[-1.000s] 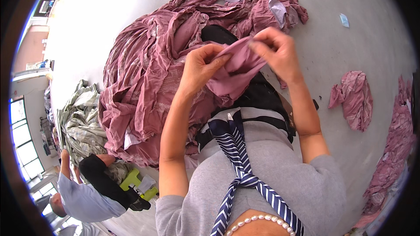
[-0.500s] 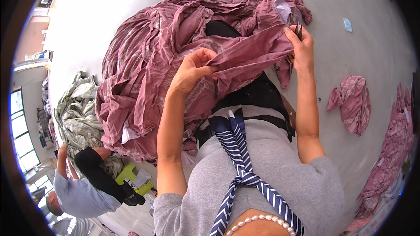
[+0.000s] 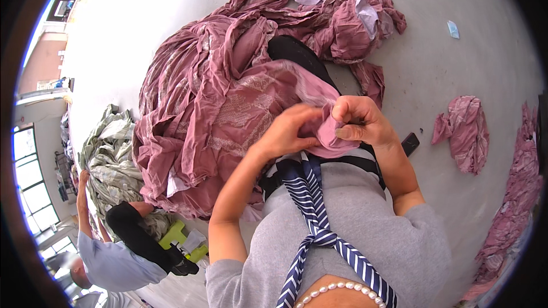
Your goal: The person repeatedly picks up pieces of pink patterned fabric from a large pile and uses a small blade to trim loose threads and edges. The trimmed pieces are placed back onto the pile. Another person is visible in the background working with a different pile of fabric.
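A pearl necklace point(image 3: 341, 286) is circling the wearer's neck, and a navy-and-white striped neck scarf point(image 3: 322, 235) is hanging knotted down the grey top point(image 3: 377, 217). Just past its tails, the right hand point(image 3: 361, 122) is pinching the dusty-pink cloth point(image 3: 331, 137) between thumb and fingers, while the left hand point(image 3: 292, 131), blurred, is curving against the same cloth from the other side; whether it is gripping, I cannot tell. That cloth is lying above the lap, running leftward into a large pink fabric heap point(image 3: 188, 108) that is spreading over the floor around a black trouser leg point(image 3: 299, 57). A dark phone-like slab point(image 3: 410, 144) is resting near the right forearm, and a crumpled pink bundle point(image 3: 468, 137) is lying farther right. Farther left, a co-worker point(image 3: 123, 258) is sitting by a lime-green stool point(image 3: 181, 238), reaching toward a grey-green fabric pile point(image 3: 108, 162)
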{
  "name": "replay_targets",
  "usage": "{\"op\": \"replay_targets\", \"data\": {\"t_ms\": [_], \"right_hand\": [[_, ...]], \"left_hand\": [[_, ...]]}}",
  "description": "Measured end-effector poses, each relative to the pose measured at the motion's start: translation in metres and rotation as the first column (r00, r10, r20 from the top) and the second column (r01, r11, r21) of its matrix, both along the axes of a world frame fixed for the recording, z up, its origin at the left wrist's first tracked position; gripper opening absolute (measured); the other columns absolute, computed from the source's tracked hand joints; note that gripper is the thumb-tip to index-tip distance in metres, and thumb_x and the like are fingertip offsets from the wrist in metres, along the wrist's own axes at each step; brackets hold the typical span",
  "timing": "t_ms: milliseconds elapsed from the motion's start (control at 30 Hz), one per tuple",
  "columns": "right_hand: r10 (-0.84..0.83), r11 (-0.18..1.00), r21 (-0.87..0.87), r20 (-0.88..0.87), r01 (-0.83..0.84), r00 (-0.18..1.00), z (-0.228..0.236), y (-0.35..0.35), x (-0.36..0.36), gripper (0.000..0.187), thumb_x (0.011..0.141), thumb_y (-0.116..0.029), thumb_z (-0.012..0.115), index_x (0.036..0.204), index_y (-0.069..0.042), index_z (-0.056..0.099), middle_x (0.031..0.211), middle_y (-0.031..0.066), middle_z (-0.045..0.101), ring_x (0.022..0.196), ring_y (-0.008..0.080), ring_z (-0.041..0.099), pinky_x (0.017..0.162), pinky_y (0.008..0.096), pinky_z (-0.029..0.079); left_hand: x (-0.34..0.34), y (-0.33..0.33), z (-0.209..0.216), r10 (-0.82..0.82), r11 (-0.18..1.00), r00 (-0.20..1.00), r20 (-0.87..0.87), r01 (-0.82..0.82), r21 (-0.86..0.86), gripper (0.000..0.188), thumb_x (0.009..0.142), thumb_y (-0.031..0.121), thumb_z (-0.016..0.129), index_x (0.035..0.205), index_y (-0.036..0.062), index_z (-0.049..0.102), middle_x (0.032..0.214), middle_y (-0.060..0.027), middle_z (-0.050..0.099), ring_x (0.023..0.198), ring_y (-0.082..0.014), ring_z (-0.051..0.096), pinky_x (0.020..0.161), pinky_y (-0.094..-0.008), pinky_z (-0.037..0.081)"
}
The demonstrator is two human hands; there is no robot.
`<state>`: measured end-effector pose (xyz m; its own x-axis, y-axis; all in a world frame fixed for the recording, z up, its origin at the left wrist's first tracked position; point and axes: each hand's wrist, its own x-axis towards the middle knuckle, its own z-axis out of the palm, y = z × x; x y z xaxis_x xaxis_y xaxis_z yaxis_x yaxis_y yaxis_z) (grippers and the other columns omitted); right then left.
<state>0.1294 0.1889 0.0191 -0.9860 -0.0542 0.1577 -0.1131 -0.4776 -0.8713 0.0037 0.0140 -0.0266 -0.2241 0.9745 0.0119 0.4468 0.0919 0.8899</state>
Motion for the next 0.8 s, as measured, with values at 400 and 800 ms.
{"op": "replay_targets", "data": {"t_ms": [400,800], "right_hand": [[-0.590,0.801,0.366,0.350,0.473,0.727,-0.091,0.085,-0.027,0.028,0.096,-0.024,0.048,0.110,-0.004,0.061,0.087,0.0060,0.068,0.057,0.0034,0.052,0.046,0.0169,0.037],[-0.892,0.166,0.931,0.001,0.326,0.452,-0.229,0.175,-0.118,0.033,0.089,-0.034,0.054,0.076,-0.006,0.065,0.072,0.0099,0.068,0.071,0.0300,0.066,0.066,0.0412,0.049]], "left_hand": [[-0.111,-0.255,0.097,0.972,0.231,0.151,-0.181,-0.761,0.607,0.064,0.082,0.032,0.065,0.133,0.0005,0.043,0.119,-0.0193,0.053,0.103,-0.0292,0.057,0.082,-0.0363,0.052],[-0.036,-0.093,-0.013,0.399,0.588,0.305,-0.865,-0.808,-0.013,0.059,0.064,0.022,0.071,0.122,0.0172,0.057,0.144,-0.0175,0.035,0.136,-0.0367,0.027,0.107,-0.0640,0.015]]}}
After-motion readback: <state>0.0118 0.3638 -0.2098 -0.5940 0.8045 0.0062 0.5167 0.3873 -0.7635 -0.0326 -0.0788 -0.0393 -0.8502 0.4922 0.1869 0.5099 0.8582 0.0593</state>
